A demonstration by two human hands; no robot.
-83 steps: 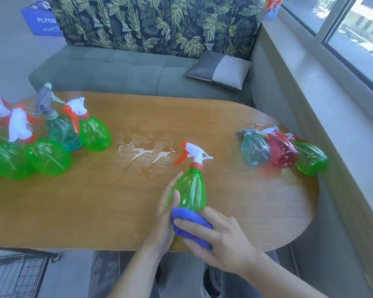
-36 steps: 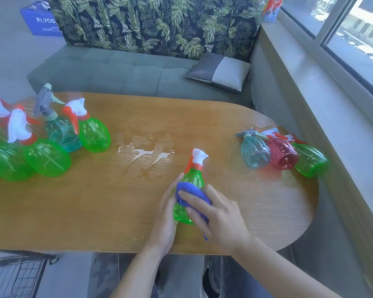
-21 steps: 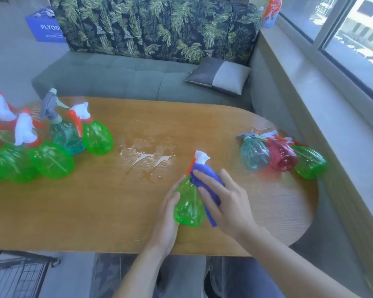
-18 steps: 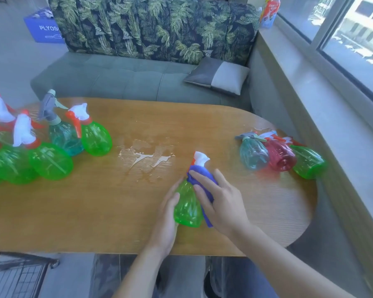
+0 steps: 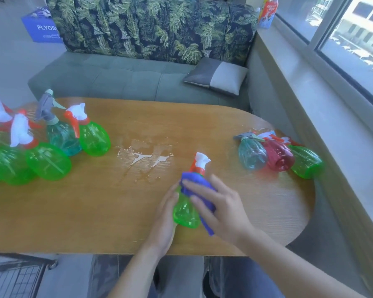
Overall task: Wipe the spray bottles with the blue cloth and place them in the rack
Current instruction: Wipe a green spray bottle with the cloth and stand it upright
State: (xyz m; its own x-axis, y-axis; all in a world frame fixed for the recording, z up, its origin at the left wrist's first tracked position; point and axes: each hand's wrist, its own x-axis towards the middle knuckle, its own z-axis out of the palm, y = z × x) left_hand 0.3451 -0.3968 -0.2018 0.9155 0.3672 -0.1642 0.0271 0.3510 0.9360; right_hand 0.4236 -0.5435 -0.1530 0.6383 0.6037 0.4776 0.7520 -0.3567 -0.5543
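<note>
A green spray bottle [image 5: 185,211] with a white and orange trigger head lies tilted on the wooden table [image 5: 95,211], near its front edge. My left hand [image 5: 165,220] cups the bottle's left side and holds it. My right hand [image 5: 220,208] presses the blue cloth [image 5: 197,183] onto the bottle's upper right side with spread, straight fingers. One end of the cloth hangs below my palm. A black wire rack [image 5: 15,276] shows on the floor at the lower left.
Several green bottles [image 5: 47,161] and a teal one [image 5: 61,136] crowd the table's left end. A teal [image 5: 252,154], a red [image 5: 279,157] and a green bottle [image 5: 306,162] lie at the right end. A water puddle [image 5: 142,158] sits mid-table. A sofa [image 5: 125,78] stands behind.
My right hand has slid the blue cloth from the bottle's base up toward its neck. The bottle has turned, so its trigger head now points away from me. My left hand has stayed on it.
</note>
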